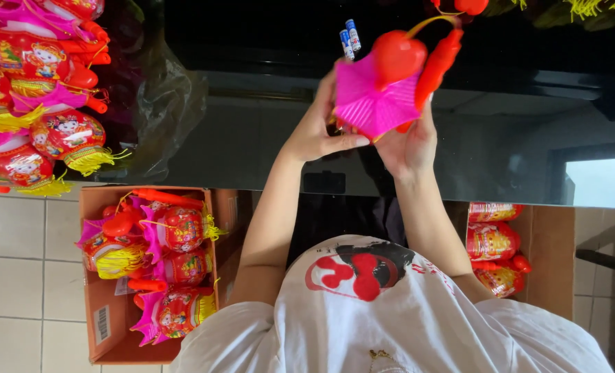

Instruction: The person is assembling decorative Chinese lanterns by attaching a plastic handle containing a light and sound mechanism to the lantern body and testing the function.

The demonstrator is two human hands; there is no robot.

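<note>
Both hands grip one pink-and-red toy lantern (380, 93) above the dark tabletop (252, 138): left hand (318, 131) pinching its edge, right hand (410, 145) cupping underneath. Two small batteries (349, 39) lie just beside it. Finished-looking lanterns already fill the cardboard box (100, 318) on the floor, so the work seems well underway, with this one unfinished.

Clearance around the dark surface (252, 138)
Open stretch centre-left; batteries (349, 39) beside the lantern (380, 93); lantern pile (34, 97) blocks the far side.

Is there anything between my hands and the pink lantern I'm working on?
No. Both hands already touch the pink lantern: the left hand grips its lower edge and the right hand cups it from below. Two batteries lie just beyond, not between.
</note>
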